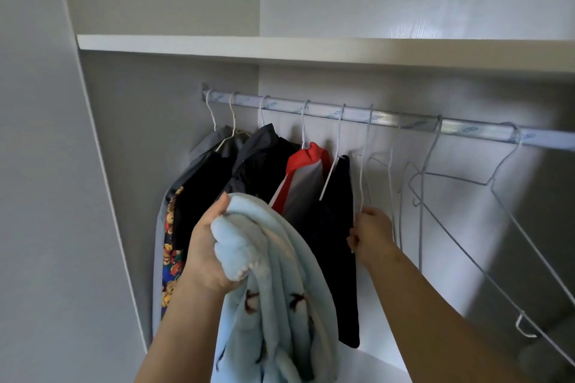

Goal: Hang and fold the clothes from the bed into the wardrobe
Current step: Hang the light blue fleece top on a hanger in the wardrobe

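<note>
Left hand (207, 253) clutched a pale-blue fleece garment (277, 305) at lower centre; right hand (371, 235) pinched an empty wire hanger (364, 165) — best unhooked first.

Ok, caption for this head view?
Left hand grips a light blue fleece garment while right hand pinches an empty wire hanger on the rail.
</note>
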{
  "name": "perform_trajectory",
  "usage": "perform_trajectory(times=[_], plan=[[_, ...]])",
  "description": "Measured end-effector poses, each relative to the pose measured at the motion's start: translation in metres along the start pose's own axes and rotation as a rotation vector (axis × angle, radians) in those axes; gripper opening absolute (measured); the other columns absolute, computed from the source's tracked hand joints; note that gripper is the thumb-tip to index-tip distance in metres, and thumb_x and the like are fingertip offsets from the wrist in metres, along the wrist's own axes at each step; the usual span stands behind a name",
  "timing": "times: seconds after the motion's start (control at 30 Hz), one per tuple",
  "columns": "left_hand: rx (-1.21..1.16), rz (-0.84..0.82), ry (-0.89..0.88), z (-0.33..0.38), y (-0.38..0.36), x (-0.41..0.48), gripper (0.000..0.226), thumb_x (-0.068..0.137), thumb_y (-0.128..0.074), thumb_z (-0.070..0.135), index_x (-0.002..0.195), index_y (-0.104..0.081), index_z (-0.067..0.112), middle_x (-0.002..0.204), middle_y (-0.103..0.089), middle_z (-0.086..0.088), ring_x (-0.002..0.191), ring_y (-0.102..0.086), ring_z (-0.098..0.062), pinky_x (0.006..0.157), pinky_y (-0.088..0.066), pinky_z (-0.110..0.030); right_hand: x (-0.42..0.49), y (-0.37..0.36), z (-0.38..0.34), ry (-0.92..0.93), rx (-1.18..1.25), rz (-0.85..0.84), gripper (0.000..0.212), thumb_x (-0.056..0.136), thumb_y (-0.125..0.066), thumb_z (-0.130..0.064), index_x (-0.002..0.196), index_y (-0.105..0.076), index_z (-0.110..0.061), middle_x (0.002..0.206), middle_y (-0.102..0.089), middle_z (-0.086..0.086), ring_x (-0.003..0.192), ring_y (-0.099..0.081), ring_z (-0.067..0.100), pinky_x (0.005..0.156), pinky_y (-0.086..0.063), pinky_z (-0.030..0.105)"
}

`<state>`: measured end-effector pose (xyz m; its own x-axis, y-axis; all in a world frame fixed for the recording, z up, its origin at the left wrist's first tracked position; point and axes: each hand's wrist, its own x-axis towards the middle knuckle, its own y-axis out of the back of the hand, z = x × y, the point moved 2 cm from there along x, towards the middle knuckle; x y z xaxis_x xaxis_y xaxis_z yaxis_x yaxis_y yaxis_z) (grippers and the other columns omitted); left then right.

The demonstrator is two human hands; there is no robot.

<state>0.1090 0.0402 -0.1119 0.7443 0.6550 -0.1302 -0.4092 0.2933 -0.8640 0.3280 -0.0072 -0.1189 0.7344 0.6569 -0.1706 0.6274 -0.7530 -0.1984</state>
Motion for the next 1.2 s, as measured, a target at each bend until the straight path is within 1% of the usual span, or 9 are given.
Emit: perform_trajectory(times=[0.13, 0.23, 0.4, 0.6, 0.67, 0.87, 0.97, 1.1, 1.2], plan=[[0.023, 0.001, -0.003, 0.001, 0.001, 0.008, 0.05, 0.069, -0.06, 0.047, 0.083, -0.068, 0.0, 0.079, -0.067, -0.012, 0.071, -0.068, -0.026, 0.069, -0.056, -0.043, -0.004, 0.001, -0.009, 0.06, 0.042, 0.0, 0.033, 0.091, -0.032, 0.003, 0.086, -0.06, -0.013, 0.042, -0.037, -0.002, 0.027, -0.027, 0.003, 0.03, -0.019, 0.01], [0.045, 0.017, -0.011, -0.003, 0.001, 0.011, 0.05, 0.069, -0.062, 0.046, 0.079, -0.072, -0.002, 0.081, -0.067, -0.013, 0.072, -0.068, -0.028, 0.075, -0.053, -0.047, -0.01, 0.004, -0.013, 0.136, 0.014, 0.02, 0.044, 0.09, -0.029, 0.002, 0.071, -0.058, -0.025, 0.032, -0.036, -0.011, 0.026, -0.027, 0.002, 0.03, -0.02, 0.01], [0.1, 0.062, -0.084, 0.0, 0.003, 0.005, 0.045, 0.066, -0.065, 0.044, 0.073, -0.076, 0.001, 0.079, -0.07, -0.014, 0.068, -0.07, -0.028, 0.062, -0.057, -0.043, -0.027, 0.004, -0.01, 0.145, -0.02, 0.034, 0.037, 0.092, -0.03, -0.002, 0.084, -0.06, -0.024, 0.053, -0.042, -0.002, 0.036, -0.03, 0.006, 0.032, -0.022, 0.013], [0.105, 0.083, -0.021, 0.008, 0.012, -0.016, 0.061, 0.063, -0.065, 0.044, 0.109, -0.063, 0.004, 0.096, -0.064, -0.013, 0.088, -0.062, -0.029, 0.082, -0.05, -0.045, -0.067, 0.0, 0.022, 0.125, -0.008, 0.043, 0.029, 0.094, -0.035, -0.006, 0.087, -0.058, -0.021, 0.059, -0.043, 0.0, 0.032, -0.028, 0.003, 0.031, -0.021, 0.013], [0.103, 0.05, 0.019, 0.01, 0.017, -0.027, 0.061, 0.065, -0.064, 0.044, 0.111, -0.061, 0.004, 0.098, -0.061, -0.012, 0.091, -0.059, -0.027, 0.091, -0.044, -0.044, -0.085, -0.002, 0.033, 0.114, 0.011, 0.038, 0.019, 0.093, -0.044, -0.007, 0.082, -0.054, -0.019, 0.058, -0.042, -0.002, 0.031, -0.027, 0.003, 0.031, -0.02, 0.014], [0.138, 0.041, 0.049, 0.013, 0.041, -0.064, 0.047, 0.066, -0.061, 0.04, 0.098, -0.065, 0.005, 0.087, -0.062, -0.008, 0.079, -0.06, -0.022, 0.071, -0.055, -0.034, -0.138, -0.01, 0.062, 0.136, -0.039, 0.079, 0.04, 0.087, -0.063, -0.017, 0.063, -0.031, -0.018, 0.04, -0.031, -0.009, 0.033, -0.022, 0.007, 0.032, -0.021, 0.016], [0.182, 0.061, 0.064, 0.012, 0.055, -0.082, 0.037, 0.076, -0.059, 0.04, 0.074, -0.075, 0.006, 0.072, -0.066, -0.008, 0.059, -0.066, -0.021, 0.057, -0.056, -0.032, -0.165, -0.011, 0.08, 0.129, -0.058, 0.094, 0.046, 0.088, -0.062, -0.019, 0.059, -0.027, -0.019, 0.041, -0.028, -0.009, 0.035, -0.019, 0.008, 0.033, -0.019, 0.017], [0.203, 0.08, 0.092, 0.01, 0.062, -0.096, 0.048, 0.087, -0.053, 0.043, 0.064, -0.075, 0.006, 0.068, -0.066, -0.008, 0.06, -0.065, -0.021, 0.062, -0.055, -0.032, -0.194, -0.005, 0.102, 0.117, -0.115, 0.138, 0.049, 0.085, -0.064, -0.013, 0.054, -0.026, -0.018, 0.042, -0.027, -0.007, 0.034, -0.02, 0.008, 0.033, -0.02, 0.016], [0.206, 0.066, 0.124, 0.007, 0.066, -0.109, 0.053, 0.088, -0.051, 0.044, 0.056, -0.073, 0.008, 0.061, -0.065, -0.005, 0.052, -0.064, -0.018, 0.054, -0.055, -0.029, -0.217, 0.006, 0.125, 0.165, -0.191, 0.195, 0.049, 0.083, -0.066, -0.012, 0.052, -0.028, -0.015, 0.047, -0.026, -0.001, 0.043, -0.022, 0.012, 0.039, -0.024, 0.017]])
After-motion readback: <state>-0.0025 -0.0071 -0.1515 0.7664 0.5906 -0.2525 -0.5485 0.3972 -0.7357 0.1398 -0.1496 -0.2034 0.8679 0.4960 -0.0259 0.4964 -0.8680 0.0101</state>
